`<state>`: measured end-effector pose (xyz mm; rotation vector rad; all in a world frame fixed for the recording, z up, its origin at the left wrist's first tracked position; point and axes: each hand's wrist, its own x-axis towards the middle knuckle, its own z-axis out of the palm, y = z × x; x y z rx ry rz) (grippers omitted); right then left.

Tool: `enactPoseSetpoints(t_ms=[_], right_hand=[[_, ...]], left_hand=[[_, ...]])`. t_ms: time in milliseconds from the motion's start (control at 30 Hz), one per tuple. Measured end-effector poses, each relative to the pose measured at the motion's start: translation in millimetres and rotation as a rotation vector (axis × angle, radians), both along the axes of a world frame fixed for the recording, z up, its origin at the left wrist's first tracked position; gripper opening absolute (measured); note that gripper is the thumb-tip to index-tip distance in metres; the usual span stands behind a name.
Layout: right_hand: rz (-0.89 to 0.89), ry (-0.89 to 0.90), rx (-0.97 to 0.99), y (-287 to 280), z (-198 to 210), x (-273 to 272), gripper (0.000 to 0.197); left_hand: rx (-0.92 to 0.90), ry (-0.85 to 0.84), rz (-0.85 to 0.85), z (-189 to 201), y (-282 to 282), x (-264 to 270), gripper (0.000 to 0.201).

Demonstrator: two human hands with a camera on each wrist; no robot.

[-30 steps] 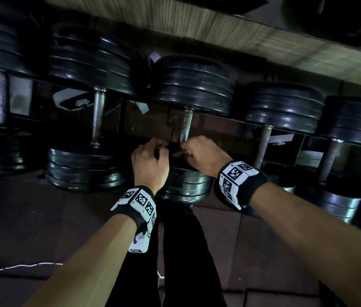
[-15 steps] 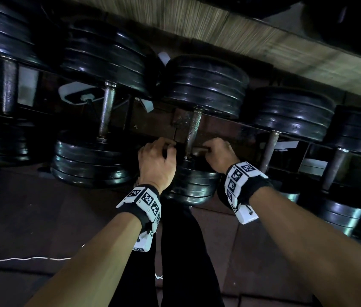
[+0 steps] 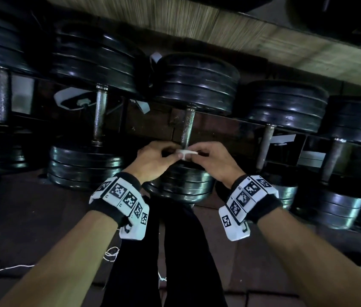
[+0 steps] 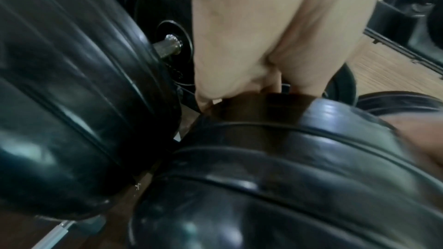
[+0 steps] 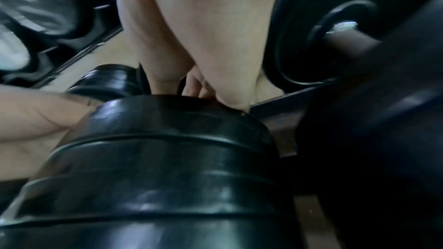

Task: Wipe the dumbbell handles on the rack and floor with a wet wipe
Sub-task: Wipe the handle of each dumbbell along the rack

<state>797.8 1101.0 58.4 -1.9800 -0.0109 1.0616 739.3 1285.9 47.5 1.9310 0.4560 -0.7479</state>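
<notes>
A small white wet wipe (image 3: 186, 152) is stretched between my two hands in the head view. My left hand (image 3: 156, 159) pinches its left end and my right hand (image 3: 210, 159) pinches its right end. Both hands hover over the near plates (image 3: 181, 185) of a black dumbbell, at the low end of its steel handle (image 3: 187, 127). The wipe crosses in front of that handle; whether it touches I cannot tell. In both wrist views the black plates (image 4: 263, 177) (image 5: 167, 158) fill the frame and hide the fingertips and the wipe.
Several black dumbbells lie side by side, with steel handles to the left (image 3: 100, 116) and right (image 3: 265, 147). A light wooden strip (image 3: 241, 34) runs behind them. Dark red floor tiles (image 3: 42, 218) lie in front, with my dark trouser legs (image 3: 164, 262) below.
My hands have drawn together from either side of the handle base, and the white wipe now shows stretched between their fingertips. The camera has tilted slightly.
</notes>
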Motion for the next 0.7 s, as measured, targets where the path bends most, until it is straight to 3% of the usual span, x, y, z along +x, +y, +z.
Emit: enactPoseSetpoints(t_ms=[100,200,300,400,467,600,700], right_hand=[[-0.210,0.036,0.064,-7,1,-9,0.024],[-0.287,0.073,0.133,-11,2,-15,0.037],[-0.332,0.052,0.152,-11,-2,-16,0.052],[-0.379,0.022,0.116,-11,-4,-18,0.041],[-0.344,-0.039,0.069,-13,-6,-22,0.033],[-0.318,-0.101,0.061,-15,-9,-31,0.027],[-0.345,-0.146,0.080,-17,-10,-35,0.026]], left_hand=[[-0.043,0.028,0.016,2,0,10,0.020],[-0.073,0.059,-0.123,5,0,18,0.022],[-0.071,0.026,-0.104,4,4,23,0.017],[0.166,-0.018,0.028,-7,12,28,0.021],[0.288,-0.016,-0.030,-18,16,32,0.022],[0.135,0.120,-0.334,-33,5,46,0.019],[0.107,0.171,-0.385,-40,2,53,0.023]])
